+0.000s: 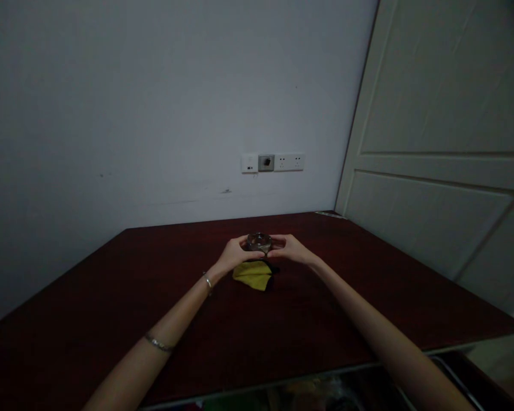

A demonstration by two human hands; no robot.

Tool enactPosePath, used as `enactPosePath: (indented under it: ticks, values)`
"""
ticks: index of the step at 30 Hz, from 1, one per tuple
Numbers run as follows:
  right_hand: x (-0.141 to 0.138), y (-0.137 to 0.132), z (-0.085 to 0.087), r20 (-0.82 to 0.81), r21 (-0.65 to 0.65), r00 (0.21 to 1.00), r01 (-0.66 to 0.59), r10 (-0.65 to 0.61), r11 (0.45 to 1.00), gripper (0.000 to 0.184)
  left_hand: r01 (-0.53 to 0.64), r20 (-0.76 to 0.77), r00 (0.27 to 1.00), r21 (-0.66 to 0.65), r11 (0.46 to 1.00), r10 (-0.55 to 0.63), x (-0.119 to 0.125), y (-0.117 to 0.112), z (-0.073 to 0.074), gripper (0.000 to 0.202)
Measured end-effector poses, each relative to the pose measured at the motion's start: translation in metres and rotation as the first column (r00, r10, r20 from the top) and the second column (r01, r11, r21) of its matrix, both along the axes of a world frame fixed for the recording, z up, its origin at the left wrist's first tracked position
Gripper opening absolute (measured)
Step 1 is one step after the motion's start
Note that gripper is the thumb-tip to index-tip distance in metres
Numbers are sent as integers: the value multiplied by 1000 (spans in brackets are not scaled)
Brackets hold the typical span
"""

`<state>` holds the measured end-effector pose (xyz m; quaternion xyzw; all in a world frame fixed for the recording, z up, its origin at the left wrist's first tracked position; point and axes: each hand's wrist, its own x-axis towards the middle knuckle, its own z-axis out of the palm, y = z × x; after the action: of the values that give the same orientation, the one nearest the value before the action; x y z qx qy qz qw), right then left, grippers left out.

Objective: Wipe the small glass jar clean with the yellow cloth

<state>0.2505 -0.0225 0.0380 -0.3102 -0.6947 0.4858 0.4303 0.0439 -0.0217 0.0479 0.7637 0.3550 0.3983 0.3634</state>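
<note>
A small round dark glass ashtray (259, 243) is held between my two hands over the dark red table. My left hand (236, 253) grips its left side, thumb along the near edge. On the opposite side, my right hand (290, 249) has its fingers and thumb closed around the rim. Just below the ashtray, a crumpled yellow cloth (253, 275) with a dark edge lies on the tabletop. Whether the ashtray touches the table I cannot tell.
The dark red table (188, 337) reaches back to a pale wall with a row of sockets (288, 162). A white panelled door (437, 142) stands along the right. Below the table's front edge, an open drawer (308, 394) shows dim, unclear contents.
</note>
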Motion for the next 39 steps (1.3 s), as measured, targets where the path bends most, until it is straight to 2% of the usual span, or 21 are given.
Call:
enactPosePath:
  ticks: [4, 7, 11, 16, 19, 25, 32, 39]
  values:
    - [35, 4, -3, 24, -20, 996, 87, -87, 996, 64, 56, -28, 998, 38, 998, -55, 32, 15, -6, 57]
    - [67, 5, -3, 57, -25, 988, 142, -141, 989, 66, 22, -40, 999, 77, 997, -19, 66, 27, -12, 62]
    - [116, 7, -6, 103, -32, 974, 208, -204, 978, 69, 79, -50, 996, 67, 995, -76, 115, 37, -19, 59]
    - [172, 7, -16, 176, -38, 960, 227, -217, 973, 70, 141, -71, 988, 74, 987, -136, 166, 43, -33, 60]
    - [193, 4, -23, 206, -35, 952, 239, -227, 970, 70, 117, -112, 988, 101, 988, -106, 186, 45, -41, 67]
    - [206, -2, -29, 315, -22, 919, 257, -238, 966, 73, 123, -224, 971, 174, 977, -82, 202, 46, -50, 69]
    - [205, 0, -36, 359, -14, 910, 225, -205, 974, 71, 88, -391, 918, 42, 995, -64, 201, 52, -57, 84]
    - [204, 2, -42, 458, 27, 844, 299, -278, 954, 75, 76, -486, 871, -14, 997, -74, 194, 54, -60, 92]
